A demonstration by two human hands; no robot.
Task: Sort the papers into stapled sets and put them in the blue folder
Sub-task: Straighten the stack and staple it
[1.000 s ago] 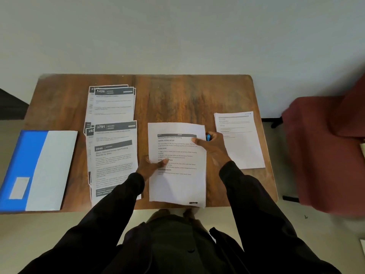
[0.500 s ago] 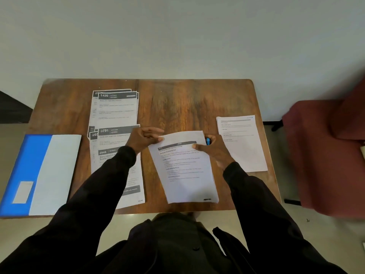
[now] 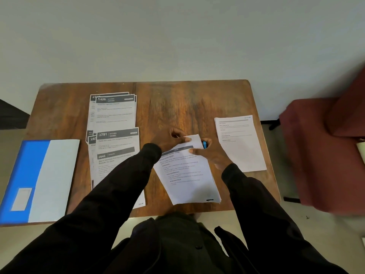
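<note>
**The corner may slip before the set is fastened**

The left hand pinches the upper corner of the paper set, and this corner is bent up and over. The right hand lays its thumb on the top of the same set. Its fingers seem to curl round a small blue tool, probably a stapler, but most of the tool is hidden.

The set lies tilted on the table, with its lower end near the front edge and its lower sheets a little fanned. If the sheets are not squared first, a staple could miss the bottom ones or catch the folded corner. A strong push could also slide the set over the front edge.

The left sleeve lies across the spread papers, so pulling the arm back may drag them out of order. The single sheet lies just beside the right wrist and could be brushed or forgotten. The blue folder lies closed at the left end, well apart from both hands.
</note>
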